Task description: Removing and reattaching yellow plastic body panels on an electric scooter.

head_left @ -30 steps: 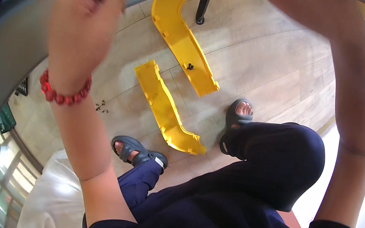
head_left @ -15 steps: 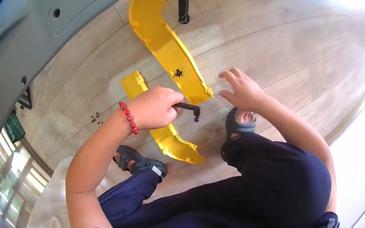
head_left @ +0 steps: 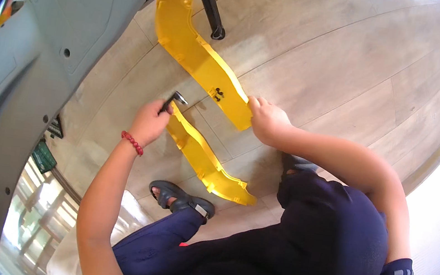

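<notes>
My left hand [head_left: 150,123], a red bead bracelet at its wrist, is closed round the black handle of an L-shaped wrench [head_left: 178,98] with a shiny bent end. Just below that hand, a shorter curved yellow panel [head_left: 200,156] lies on the floor. My right hand [head_left: 268,123] has its fingers closed on the near right end of a longer wavy yellow panel [head_left: 202,62]. Several small black screws [head_left: 218,94] rest on the longer panel, not far from my right fingers.
A large grey moulded body [head_left: 90,18] with round holes fills the upper left. Beside the longer panel's far end stands a black leg [head_left: 210,9]. A dark green case [head_left: 44,156] sits at the left. My sandalled foot [head_left: 180,198] is near the shorter panel.
My left hand has drawn back left with the wrench, whose bent end now points up and right. My right hand has come down onto the longer panel's end. The view has shifted slightly.
</notes>
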